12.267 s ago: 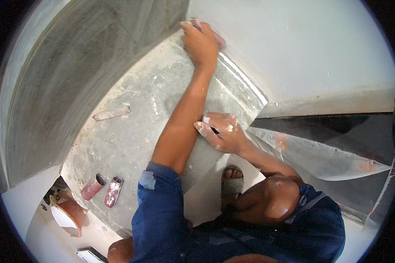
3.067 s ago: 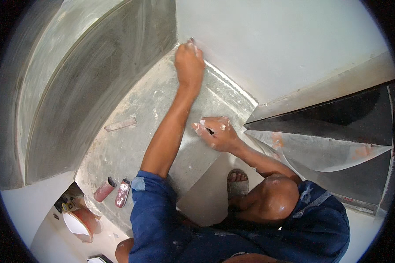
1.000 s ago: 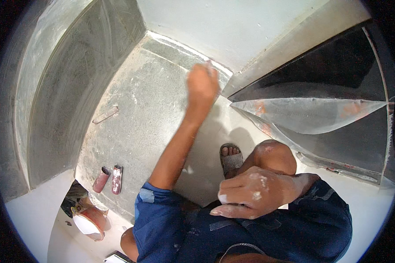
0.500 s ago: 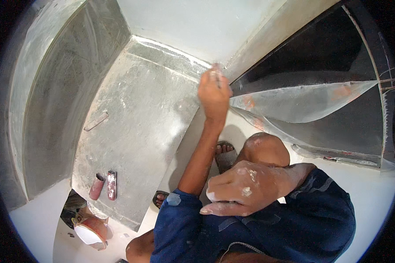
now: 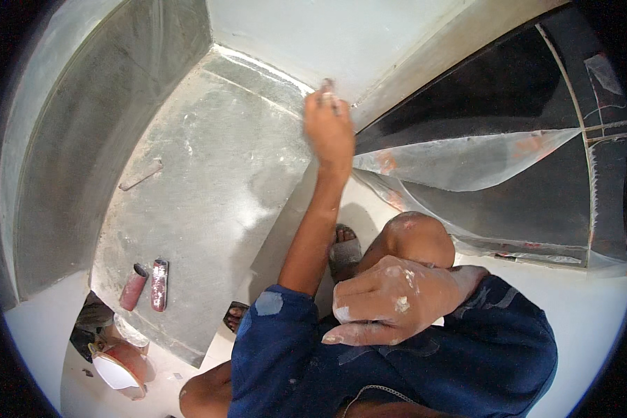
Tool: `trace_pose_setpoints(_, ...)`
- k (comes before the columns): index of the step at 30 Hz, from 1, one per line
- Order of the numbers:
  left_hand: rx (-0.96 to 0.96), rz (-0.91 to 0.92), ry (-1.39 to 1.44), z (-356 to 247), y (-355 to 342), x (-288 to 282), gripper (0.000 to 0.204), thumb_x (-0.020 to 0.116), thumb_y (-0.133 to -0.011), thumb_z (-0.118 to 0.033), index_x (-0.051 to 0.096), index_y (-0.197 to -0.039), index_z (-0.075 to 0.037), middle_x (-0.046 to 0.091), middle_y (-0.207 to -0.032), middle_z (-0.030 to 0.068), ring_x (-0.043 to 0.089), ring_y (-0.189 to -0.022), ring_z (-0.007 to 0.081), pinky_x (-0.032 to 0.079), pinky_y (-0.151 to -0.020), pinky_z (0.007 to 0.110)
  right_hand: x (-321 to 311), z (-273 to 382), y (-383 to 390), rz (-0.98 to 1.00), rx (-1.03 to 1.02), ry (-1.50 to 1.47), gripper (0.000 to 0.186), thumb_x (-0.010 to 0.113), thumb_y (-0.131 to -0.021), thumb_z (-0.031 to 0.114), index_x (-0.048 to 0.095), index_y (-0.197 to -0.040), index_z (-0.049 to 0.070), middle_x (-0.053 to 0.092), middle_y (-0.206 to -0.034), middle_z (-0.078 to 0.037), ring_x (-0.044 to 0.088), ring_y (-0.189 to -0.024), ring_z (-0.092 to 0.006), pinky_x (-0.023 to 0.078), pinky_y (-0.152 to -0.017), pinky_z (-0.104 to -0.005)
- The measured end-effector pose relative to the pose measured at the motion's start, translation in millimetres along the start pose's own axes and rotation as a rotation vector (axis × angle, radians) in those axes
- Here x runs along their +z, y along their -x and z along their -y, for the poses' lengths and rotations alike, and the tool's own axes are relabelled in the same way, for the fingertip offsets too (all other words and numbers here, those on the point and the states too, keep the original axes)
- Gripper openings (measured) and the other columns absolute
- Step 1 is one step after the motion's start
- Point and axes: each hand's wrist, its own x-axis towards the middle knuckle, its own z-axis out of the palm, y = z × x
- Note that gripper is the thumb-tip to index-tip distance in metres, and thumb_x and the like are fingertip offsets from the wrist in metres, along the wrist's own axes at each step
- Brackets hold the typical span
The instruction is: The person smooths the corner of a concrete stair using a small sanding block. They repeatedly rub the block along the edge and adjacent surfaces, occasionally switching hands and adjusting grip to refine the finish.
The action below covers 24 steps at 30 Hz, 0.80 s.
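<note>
My left hand (image 5: 329,132) reaches forward, blurred, with its fingers closed on a small pinkish piece (image 5: 328,86) at the foot of the pale wall (image 5: 327,31), beside a white-streaked seam on the grey ledge (image 5: 202,174). My right hand (image 5: 390,303), speckled with white dust, is curled near my right knee, over my dark blue shorts; whatever its fingers hold, if anything, is hidden. Two short red rolled pieces (image 5: 134,285), one flecked white, lie at the lower left of the ledge, and a thin pale strip (image 5: 141,175) lies near its curved left edge.
A curved grey wall (image 5: 87,132) rises on the left. At the right are dark panels (image 5: 467,83) with loose translucent sheeting (image 5: 460,171). An orange-red bowl with white inside (image 5: 120,370) stands at the lower left. My sandalled right foot (image 5: 345,247) is beside the ledge.
My left hand has moved rightward along the seam from the back corner, most recently slightly back up. My right hand has dropped from over the ledge to near my knee. The view has shifted.
</note>
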Motion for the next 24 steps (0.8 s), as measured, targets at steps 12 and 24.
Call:
trace_pose_setpoints(12,-0.203,-0.026,0.163,-13,-2,-4,0.031,0.059,-0.085,-0.014,0.062,-0.11,0.004,0.057,-0.096,0.0187,0.06,-0.084,0.0313,0.049,-0.072,0.042,-3,4,14,-0.092,-0.001,-0.026,0.024,0.067,-0.086,0.017,0.055,-0.076,-0.001,0.052,-0.067,-0.011,0.058,-0.054,-0.0272,0.046,-0.045,-0.0365)
trace_pose_setpoints(24,-0.106,-0.087,0.132,-13,3,39,0.028,0.057,-0.086,-0.01,0.061,-0.108,0.006,0.056,-0.097,0.0191,0.062,-0.075,0.0258,0.051,-0.061,0.039,-18,0,37,-0.097,-0.008,-0.052,0.023,0.067,-0.086,0.016,0.056,-0.076,-0.002,0.054,-0.069,-0.01,0.059,-0.053,-0.0227,0.046,-0.041,-0.0339)
